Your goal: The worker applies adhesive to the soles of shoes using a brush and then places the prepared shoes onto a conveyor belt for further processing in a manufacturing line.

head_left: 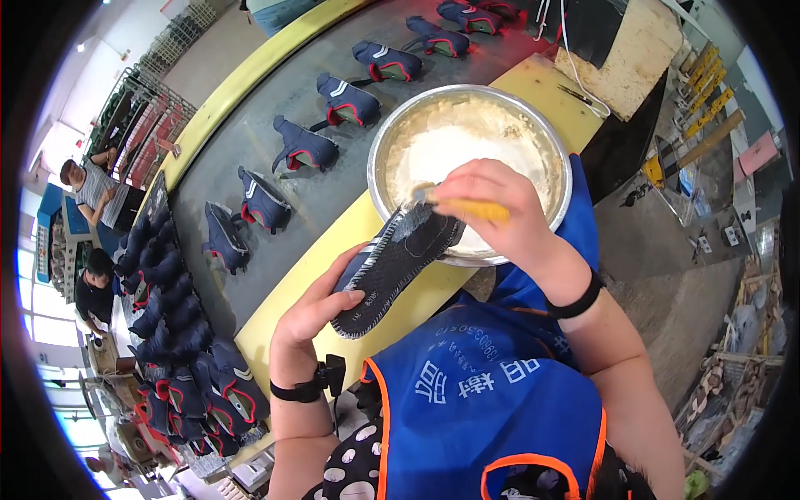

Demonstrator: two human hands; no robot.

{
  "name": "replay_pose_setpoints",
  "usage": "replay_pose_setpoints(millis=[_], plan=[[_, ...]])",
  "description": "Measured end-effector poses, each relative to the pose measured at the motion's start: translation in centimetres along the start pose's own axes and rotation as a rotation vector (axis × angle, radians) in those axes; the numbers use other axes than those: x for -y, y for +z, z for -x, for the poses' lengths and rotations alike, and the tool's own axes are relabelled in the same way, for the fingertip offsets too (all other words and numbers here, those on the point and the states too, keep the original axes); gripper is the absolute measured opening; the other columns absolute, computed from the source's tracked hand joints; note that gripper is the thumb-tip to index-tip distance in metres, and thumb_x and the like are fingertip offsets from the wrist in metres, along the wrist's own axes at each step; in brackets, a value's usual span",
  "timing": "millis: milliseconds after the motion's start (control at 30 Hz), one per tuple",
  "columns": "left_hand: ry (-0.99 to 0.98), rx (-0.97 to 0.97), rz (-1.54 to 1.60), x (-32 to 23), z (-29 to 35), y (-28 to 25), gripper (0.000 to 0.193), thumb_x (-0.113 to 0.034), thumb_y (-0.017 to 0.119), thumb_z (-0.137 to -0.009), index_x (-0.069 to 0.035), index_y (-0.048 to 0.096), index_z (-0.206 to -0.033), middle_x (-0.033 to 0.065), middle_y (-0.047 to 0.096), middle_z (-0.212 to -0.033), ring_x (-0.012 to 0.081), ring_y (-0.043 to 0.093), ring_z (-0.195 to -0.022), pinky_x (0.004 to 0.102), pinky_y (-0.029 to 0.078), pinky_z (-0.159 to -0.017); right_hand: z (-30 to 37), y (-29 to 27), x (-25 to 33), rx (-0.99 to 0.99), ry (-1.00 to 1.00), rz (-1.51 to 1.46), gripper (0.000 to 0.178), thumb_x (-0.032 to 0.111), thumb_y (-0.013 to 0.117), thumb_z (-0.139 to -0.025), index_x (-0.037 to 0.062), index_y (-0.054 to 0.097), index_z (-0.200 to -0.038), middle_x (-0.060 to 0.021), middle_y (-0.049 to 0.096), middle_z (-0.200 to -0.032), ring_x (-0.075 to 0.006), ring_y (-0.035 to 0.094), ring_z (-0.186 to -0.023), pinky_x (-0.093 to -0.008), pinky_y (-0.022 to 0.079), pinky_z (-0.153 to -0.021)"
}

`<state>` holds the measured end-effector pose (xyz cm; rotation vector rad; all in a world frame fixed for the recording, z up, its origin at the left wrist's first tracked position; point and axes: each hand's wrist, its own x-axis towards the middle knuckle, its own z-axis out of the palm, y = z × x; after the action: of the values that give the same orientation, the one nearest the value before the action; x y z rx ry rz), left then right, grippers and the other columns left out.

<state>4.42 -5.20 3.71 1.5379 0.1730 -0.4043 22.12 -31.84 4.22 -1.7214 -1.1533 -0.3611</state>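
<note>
My left hand (321, 300) grips a dark shoe upper (390, 265) by its heel end, the stitched underside turned up toward me. In my right hand (500, 208) is a brush with a yellow handle (473, 208); its bristle end touches the toe end of the underside. White, wet-looking streaks show along the stitched edge there. Just beyond both hands stands a wide metal bowl (562, 158) holding a white, creamy substance (454, 150). The toe of the shoe upper overlaps the bowl's near rim.
Several navy shoe uppers with red edging (304, 146) lie in a line on the grey conveyor belt (208, 167). A yellow ledge (287, 333) runs along its near side. More uppers are heaped (200, 383) at the left. Two people (100, 196) are farther off at the left.
</note>
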Motion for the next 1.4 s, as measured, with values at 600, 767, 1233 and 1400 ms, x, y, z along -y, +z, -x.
replay_pose_setpoints(millis=[600,767,1233,1400], plan=[[0.091,-0.099,0.050,2.1,1.2,3.1,0.085,-0.015,0.062,-0.086,-0.002,0.027,-0.162,0.0179,0.047,-0.152,0.0260,0.047,-0.141,0.0358,0.032,-0.119,1.5,0.2,0.2,-0.153,0.444,0.167,0.022,0.017,0.072,-0.091,0.0057,0.056,-0.080,-0.0126,0.063,-0.064,-0.0336,0.065,-0.061,-0.0422,0.049,-0.057],[0.084,-0.147,0.026,2.6,1.3,4.2,0.084,-0.015,0.060,-0.087,-0.002,0.025,-0.162,0.0190,0.045,-0.154,0.0276,0.046,-0.142,0.0367,0.031,-0.120,2.5,1.1,1.7,-0.128,0.526,0.050,0.027,0.012,0.073,-0.094,0.0034,0.053,-0.079,-0.0064,0.056,-0.062,-0.0146,0.054,-0.058,-0.0316,0.042,-0.053],[0.166,-0.147,-0.140,3.4,1.6,4.4,0.090,-0.019,0.065,-0.086,-0.005,0.023,-0.163,0.0208,0.047,-0.152,0.0295,0.048,-0.140,0.0391,0.033,-0.119,1.9,0.2,-0.5,-0.066,0.620,0.035,0.027,0.018,0.075,-0.095,0.0022,0.057,-0.081,-0.0069,0.062,-0.064,-0.0159,0.062,-0.055,-0.0306,0.048,-0.054],[0.117,-0.096,-0.025,3.5,1.5,2.5,0.088,-0.022,0.064,-0.086,-0.002,0.025,-0.162,0.0184,0.046,-0.154,0.0288,0.048,-0.140,0.0385,0.034,-0.118,0.2,0.9,-2.0,-0.108,0.446,0.012,0.022,0.019,0.077,-0.091,0.0027,0.064,-0.086,-0.0108,0.066,-0.073,-0.0260,0.065,-0.066,-0.0343,0.052,-0.065]])
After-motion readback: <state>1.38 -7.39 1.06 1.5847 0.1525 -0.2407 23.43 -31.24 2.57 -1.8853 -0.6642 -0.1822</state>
